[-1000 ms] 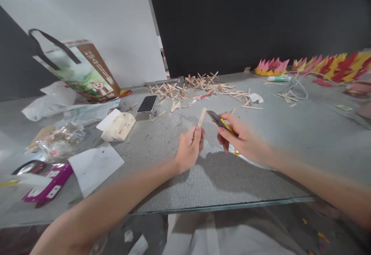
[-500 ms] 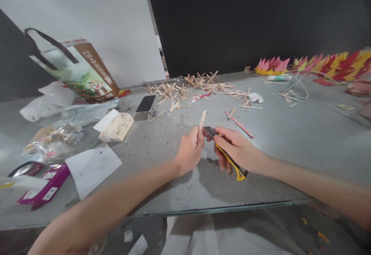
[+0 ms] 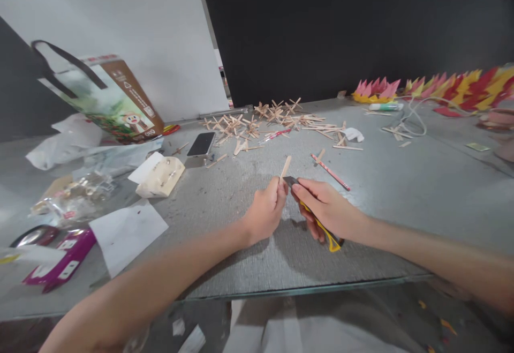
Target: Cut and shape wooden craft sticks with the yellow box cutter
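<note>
My left hand (image 3: pixel 266 207) is closed in a fist around a wooden craft stick (image 3: pixel 286 166), whose upper end sticks out above the thumb, tilted a little right. My right hand (image 3: pixel 327 207) grips a yellow and black utility knife (image 3: pixel 330 239). The knife's dark front end meets the stick just above my left thumb; how far the blade cuts in is too small to tell. Beyond my hands, a red patterned pencil (image 3: pixel 331 172) lies on the table across another craft stick.
Piled craft sticks (image 3: pixel 236 126) lie at the back of the grey table (image 3: pixel 225 267). To the left are a phone (image 3: pixel 202 144), a tissue pack (image 3: pixel 161 176), a paper sheet (image 3: pixel 130 235) and a shopping bag (image 3: pixel 116 101). Pink and yellow paper crowns (image 3: pixel 377 91) stand back right, near a white cable.
The craft stick in my left hand leans further right than before. My left hand has shifted slightly right, closer to the knife; my right hand keeps its grip.
</note>
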`<state>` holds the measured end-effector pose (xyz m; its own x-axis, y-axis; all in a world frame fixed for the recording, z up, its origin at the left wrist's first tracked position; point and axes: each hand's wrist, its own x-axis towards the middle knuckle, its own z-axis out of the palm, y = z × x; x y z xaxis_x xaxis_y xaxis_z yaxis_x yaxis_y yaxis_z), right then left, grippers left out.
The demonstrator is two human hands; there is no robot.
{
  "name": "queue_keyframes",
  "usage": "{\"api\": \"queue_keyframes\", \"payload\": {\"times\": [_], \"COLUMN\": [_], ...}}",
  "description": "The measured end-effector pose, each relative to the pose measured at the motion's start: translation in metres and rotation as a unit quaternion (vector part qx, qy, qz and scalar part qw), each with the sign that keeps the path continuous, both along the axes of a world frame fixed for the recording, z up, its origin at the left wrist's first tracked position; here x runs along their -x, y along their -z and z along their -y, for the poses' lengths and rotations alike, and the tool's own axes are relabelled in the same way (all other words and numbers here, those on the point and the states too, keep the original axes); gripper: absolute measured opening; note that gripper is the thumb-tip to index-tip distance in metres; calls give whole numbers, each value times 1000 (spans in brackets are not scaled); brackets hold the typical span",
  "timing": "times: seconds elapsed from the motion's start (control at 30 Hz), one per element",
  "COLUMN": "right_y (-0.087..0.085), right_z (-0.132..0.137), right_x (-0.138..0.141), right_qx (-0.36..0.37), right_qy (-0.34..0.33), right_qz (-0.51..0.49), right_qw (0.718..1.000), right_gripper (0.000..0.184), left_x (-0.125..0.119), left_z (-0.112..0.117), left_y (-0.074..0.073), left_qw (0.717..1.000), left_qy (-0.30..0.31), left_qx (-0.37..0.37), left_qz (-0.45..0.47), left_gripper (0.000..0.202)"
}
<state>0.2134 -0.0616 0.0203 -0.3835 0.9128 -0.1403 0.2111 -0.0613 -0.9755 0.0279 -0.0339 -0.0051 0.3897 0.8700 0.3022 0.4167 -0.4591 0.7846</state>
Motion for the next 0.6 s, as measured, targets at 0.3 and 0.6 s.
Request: {"api": "queue_keyframes", "payload": {"times": [0.3, 0.6], "right_y": [-2, 1], "right_z": [2, 1], "right_x": [4, 3], "right_qx": [-6, -6], "right_qy": [18, 21], "right_qz": [22, 20], "right_qw": [1000, 1000], "right_gripper": [35, 36], "left_x": [0, 0], "left_z": [-1, -1], "left_y": [7, 5], "left_qw": [999, 998], "left_qy": [-15, -17], "left_qx": [15, 21], "left_qz": [-28, -60], "left_gripper": [32, 30]}}
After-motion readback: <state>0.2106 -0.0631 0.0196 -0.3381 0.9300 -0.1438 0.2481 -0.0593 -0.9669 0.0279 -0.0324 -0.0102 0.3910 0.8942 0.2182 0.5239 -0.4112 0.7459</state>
